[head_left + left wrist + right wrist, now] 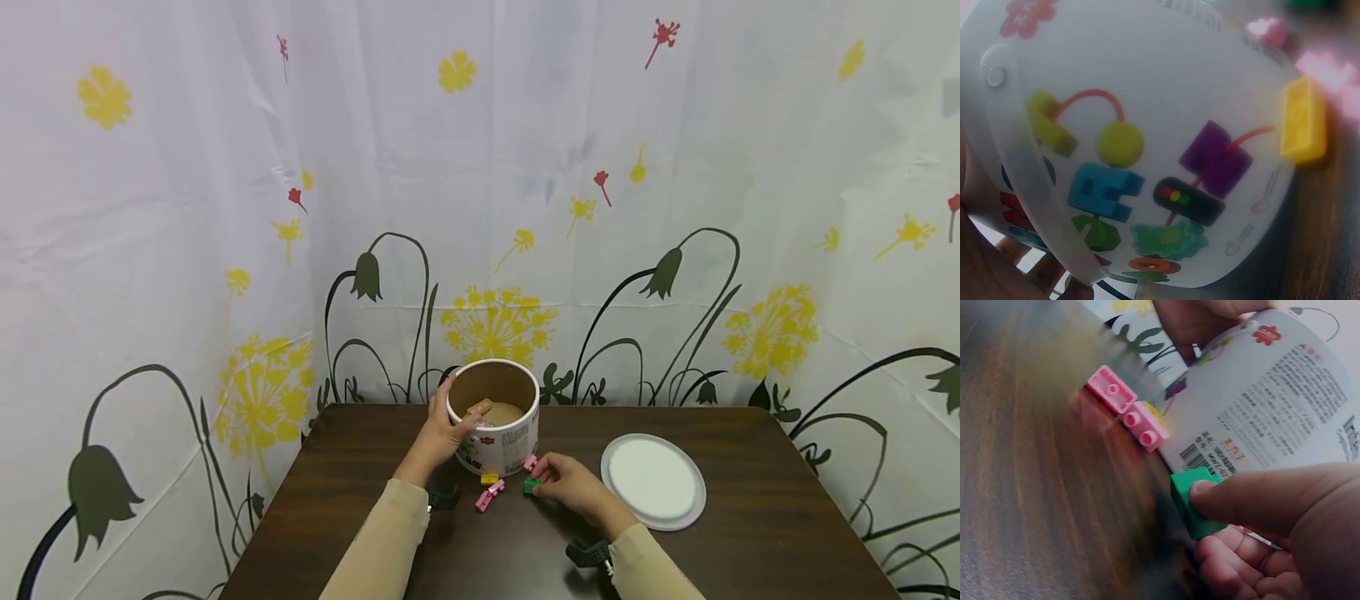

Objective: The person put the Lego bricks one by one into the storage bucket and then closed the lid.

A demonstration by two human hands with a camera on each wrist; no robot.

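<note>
My head view is mostly curtain [420, 167], white with yellow, red and dark green flowers. Below it I see the dark wooden table [765, 533]. On its far half, near the middle, stands the white tub [516, 450], open at the top, printed with toy pictures and text. A round white lid [652, 479] lies flat to its right, apart from it.

My person's left hand [442, 433] grips the tub at its left side, thumb by the front of the rim. The right hand [572, 486] is narrow, thumb and fingers pinching the green block [1186, 499] just in front of the tub, to the right; I cannot tell whether that block touches the table.

Inside the tub I make out a tan block [480, 407]; something pinkish by it is too small to read. Two pink blocks [1112, 389] lie end to end on the table before the tub, one showing its hollow underside, the other its studs. The yellow block [1304, 122] sits between them and the tub's base. One more pink piece [530, 462] lies near the right fingertips, by the tub.
</note>
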